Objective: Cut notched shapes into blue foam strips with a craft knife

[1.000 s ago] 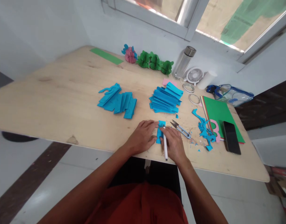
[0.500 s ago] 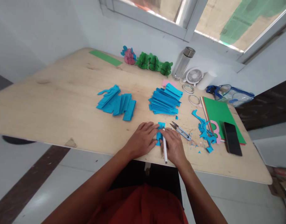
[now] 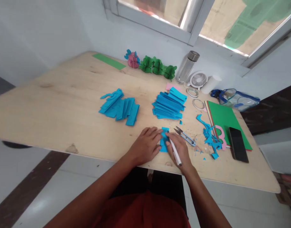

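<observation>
My left hand [image 3: 147, 146] lies flat, pinning the blue piece [image 3: 164, 141] near the table [image 3: 64, 104] edge. My right hand [image 3: 180, 148] grips the pen [image 3: 175, 152], its tip seemingly on the paper. I should press firmly and trace slowly. Snips [image 3: 185, 136] lie beside.

My plywood table [image 3: 64, 104], covered in paper craft stuff

Two piles of blue paper strips [image 3: 119, 106] [image 3: 169, 104], snips [image 3: 184, 135], blue scraps [image 3: 209, 136], green card [image 3: 223, 118] with my phone [image 3: 238, 144], fan [image 3: 199, 79], bottle [image 3: 187, 66], paper flowers [image 3: 157, 66] along the back.
</observation>
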